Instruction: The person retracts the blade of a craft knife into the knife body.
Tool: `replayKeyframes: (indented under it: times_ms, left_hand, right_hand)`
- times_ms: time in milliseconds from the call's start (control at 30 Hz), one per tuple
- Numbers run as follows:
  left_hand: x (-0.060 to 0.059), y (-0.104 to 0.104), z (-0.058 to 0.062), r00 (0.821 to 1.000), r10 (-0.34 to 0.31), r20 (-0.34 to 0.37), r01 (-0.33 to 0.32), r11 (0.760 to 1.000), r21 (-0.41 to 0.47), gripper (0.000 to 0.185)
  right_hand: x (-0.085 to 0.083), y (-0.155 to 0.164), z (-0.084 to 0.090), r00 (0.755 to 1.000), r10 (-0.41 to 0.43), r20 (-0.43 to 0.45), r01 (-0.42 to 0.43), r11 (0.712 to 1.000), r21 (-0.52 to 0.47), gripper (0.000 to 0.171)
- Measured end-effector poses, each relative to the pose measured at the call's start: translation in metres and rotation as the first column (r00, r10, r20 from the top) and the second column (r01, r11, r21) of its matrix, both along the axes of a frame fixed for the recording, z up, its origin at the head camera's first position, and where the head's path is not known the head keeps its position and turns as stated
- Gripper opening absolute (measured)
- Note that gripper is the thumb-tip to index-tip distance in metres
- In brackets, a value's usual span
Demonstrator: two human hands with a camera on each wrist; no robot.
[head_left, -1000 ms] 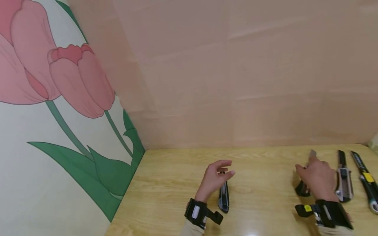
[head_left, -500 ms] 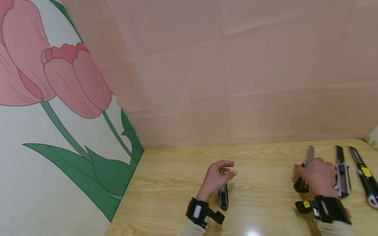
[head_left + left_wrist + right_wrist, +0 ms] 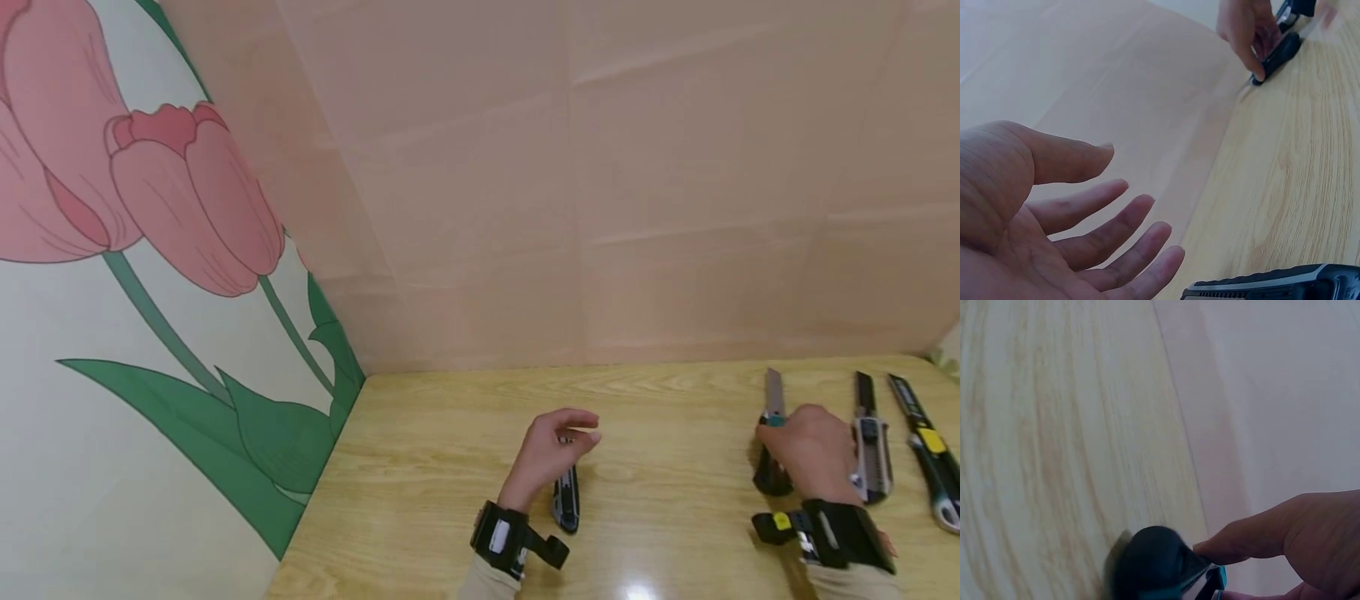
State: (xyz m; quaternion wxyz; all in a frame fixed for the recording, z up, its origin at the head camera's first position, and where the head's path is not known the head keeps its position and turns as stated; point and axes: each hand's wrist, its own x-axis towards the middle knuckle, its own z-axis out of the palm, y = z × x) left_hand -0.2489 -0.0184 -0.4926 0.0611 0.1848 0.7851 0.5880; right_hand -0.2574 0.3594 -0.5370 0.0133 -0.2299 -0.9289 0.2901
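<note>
My right hand [image 3: 813,450] pinches a utility knife [image 3: 771,475] with a dark handle, at the right part of the table. Its bare metal blade [image 3: 774,390] points toward the far edge. In the right wrist view, the rounded dark handle end [image 3: 1150,559] shows beside the thumb, while most of the knife is out of frame. My left hand [image 3: 551,457] hovers with loosely curved fingers and holds nothing. Below and beside it lies a black and grey utility knife [image 3: 567,504], partly covered by the hand; this same knife [image 3: 1285,284] appears along the bottom of the left wrist view.
Right of my right hand lie a silver and black utility knife [image 3: 872,458] and a black one with a yellow slider [image 3: 932,446]. The wooden table [image 3: 420,467] meets a pinkish covering [image 3: 600,208] behind and a tulip-patterned wall [image 3: 187,350] at left.
The knife in my right hand has turned counter-clockwise, its blade swinging left and showing more beyond the fingers. My left hand has stayed nearly still. The head view has shifted slightly.
</note>
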Motion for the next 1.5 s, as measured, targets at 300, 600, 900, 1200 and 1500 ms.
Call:
replayKeyframes:
  times_ms: [300, 600, 900, 1200, 1500]
  left_hand:
    - [0.002, -0.001, -0.005, 1.0, -0.016, -0.015, 0.016, 1.0, -0.016, 0.019]
    - [0.002, 0.004, -0.006, 0.999, -0.053, -0.006, 0.053, 0.998, -0.029, 0.015]
    - [0.004, 0.009, -0.007, 0.998, -0.056, -0.029, 0.055, 0.998, -0.042, 0.016]
    - [0.003, 0.013, -0.009, 0.998, -0.046, -0.037, 0.044, 0.998, -0.047, 0.015]
    - [0.003, 0.019, -0.013, 0.997, -0.069, -0.033, 0.068, 0.997, -0.032, 0.017]
  right_hand:
    - [0.001, -0.005, 0.003, 0.998, -0.009, -0.062, 0.008, 1.0, -0.012, 0.054]
    - [-0.004, -0.026, 0.021, 0.98, 0.059, -0.188, -0.068, 0.997, -0.044, 0.067]
    - [0.0, -0.063, 0.033, 0.936, 0.141, -0.322, -0.161, 0.986, -0.036, 0.062]
    - [0.002, -0.099, 0.049, 0.92, 0.172, -0.352, -0.211, 0.974, -0.076, 0.061]
    - [0.01, -0.132, 0.066, 0.869, 0.195, -0.454, -0.25, 0.966, -0.064, 0.056]
